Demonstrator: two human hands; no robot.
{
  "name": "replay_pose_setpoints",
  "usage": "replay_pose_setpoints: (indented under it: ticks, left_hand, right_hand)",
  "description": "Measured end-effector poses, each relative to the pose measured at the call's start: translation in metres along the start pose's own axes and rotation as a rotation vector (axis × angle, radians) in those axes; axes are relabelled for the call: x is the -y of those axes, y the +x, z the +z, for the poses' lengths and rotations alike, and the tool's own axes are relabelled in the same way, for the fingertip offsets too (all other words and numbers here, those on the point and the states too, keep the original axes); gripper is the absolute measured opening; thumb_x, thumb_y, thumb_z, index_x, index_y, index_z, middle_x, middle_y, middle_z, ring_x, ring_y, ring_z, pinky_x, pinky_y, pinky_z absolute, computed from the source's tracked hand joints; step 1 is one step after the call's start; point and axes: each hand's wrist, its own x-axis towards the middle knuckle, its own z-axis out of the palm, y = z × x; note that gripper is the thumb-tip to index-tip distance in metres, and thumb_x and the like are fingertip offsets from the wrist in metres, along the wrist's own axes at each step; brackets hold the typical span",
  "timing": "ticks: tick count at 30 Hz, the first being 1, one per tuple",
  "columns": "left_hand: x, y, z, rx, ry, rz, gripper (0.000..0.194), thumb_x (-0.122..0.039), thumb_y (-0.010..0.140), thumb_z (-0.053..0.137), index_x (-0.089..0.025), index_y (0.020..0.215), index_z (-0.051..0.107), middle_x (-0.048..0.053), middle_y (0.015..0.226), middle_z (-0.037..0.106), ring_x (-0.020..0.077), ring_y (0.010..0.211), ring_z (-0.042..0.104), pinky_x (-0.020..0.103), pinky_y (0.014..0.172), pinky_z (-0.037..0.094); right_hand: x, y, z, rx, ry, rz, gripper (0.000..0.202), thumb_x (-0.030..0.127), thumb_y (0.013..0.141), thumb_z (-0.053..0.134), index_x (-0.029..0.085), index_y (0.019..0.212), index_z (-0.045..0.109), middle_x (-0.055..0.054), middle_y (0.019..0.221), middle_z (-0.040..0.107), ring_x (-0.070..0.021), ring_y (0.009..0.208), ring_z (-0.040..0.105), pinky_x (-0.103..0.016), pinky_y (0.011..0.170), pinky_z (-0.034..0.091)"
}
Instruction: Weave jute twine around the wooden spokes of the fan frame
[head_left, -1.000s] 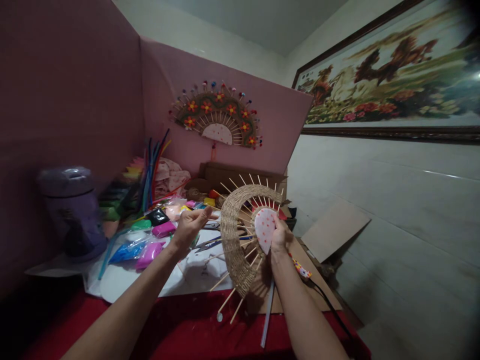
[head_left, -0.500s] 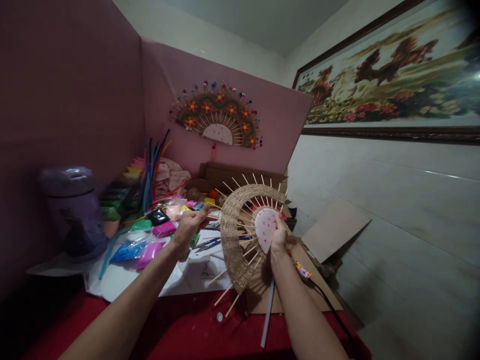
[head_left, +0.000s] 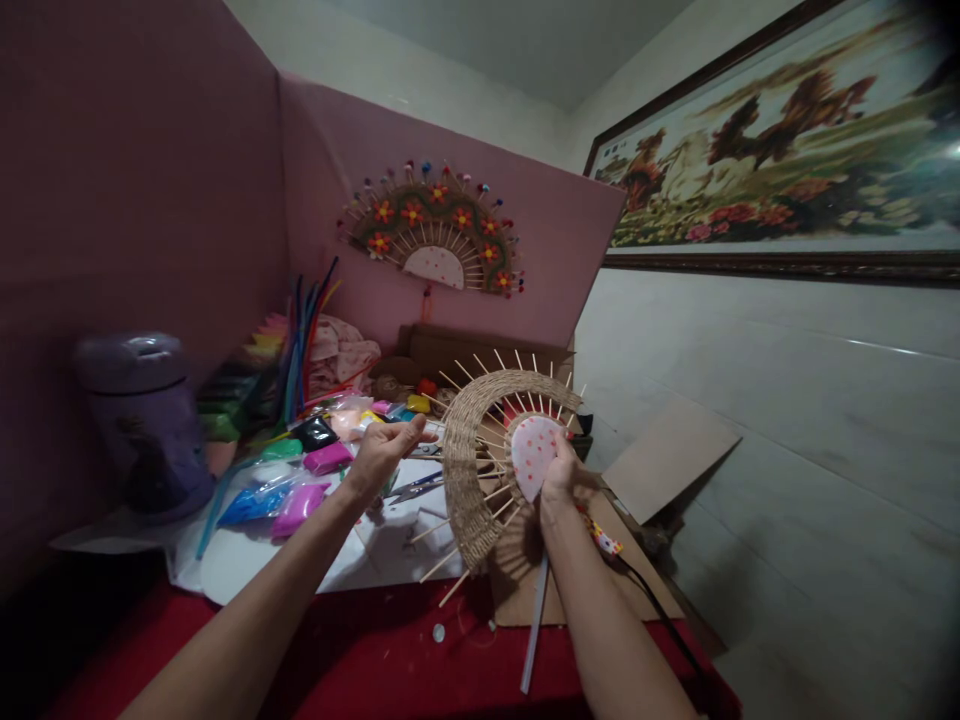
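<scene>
A half-made fan (head_left: 469, 470) of wooden sticks, with a curved band of twisted brown cord woven through them, is held upright above the table. Gripping its half-round white base (head_left: 534, 455) with red spots is my right hand (head_left: 561, 478), thumb on the front. To the left of the band, my left hand (head_left: 386, 450) is closed in a pinch close to the stick ends. Whatever lies between its fingertips is too small to make out. Scissors (head_left: 418, 487) rest on white paper behind the fan.
Bags of coloured clay (head_left: 300, 510) and a purple flask (head_left: 146, 430) stand left. A glue stick (head_left: 535, 625) and a corded, flower-patterned tool (head_left: 602, 537) lie by cardboard (head_left: 525, 590) on a red cloth (head_left: 360, 650). A finished fan (head_left: 439, 230) hangs behind.
The fan has turned slightly in my right hand, its upper sticks shifting right. My left hand stays pinched at nearly the same spot.
</scene>
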Motion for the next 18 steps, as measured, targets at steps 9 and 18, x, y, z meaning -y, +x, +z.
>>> replay_pose_setpoints:
  ticks: [9,18]
  left_hand:
    - [-0.001,-0.005,0.0,-0.047,0.51,0.375,0.024,-0.032,0.075,0.057,-0.015,0.067,0.07,0.001,0.055,0.053,0.0101,0.053,0.045,0.023,0.051,0.032]
    - [-0.002,-0.011,0.005,-0.086,0.949,0.654,0.017,-0.02,0.078,0.052,-0.018,0.071,0.068,0.002,0.061,0.054,0.0128,0.06,0.049,0.024,0.056,0.033]
  right_hand:
    - [-0.003,0.008,-0.003,-0.214,-0.071,-0.053,0.037,0.044,0.065,0.063,0.013,0.085,0.06,0.0,0.074,0.066,-0.0149,0.07,0.063,-0.029,0.066,0.054]
    - [0.007,-0.007,0.006,-0.253,-0.075,-0.09,0.031,0.041,0.065,0.063,0.013,0.078,0.06,0.003,0.064,0.063,-0.0123,0.06,0.06,-0.025,0.058,0.051]
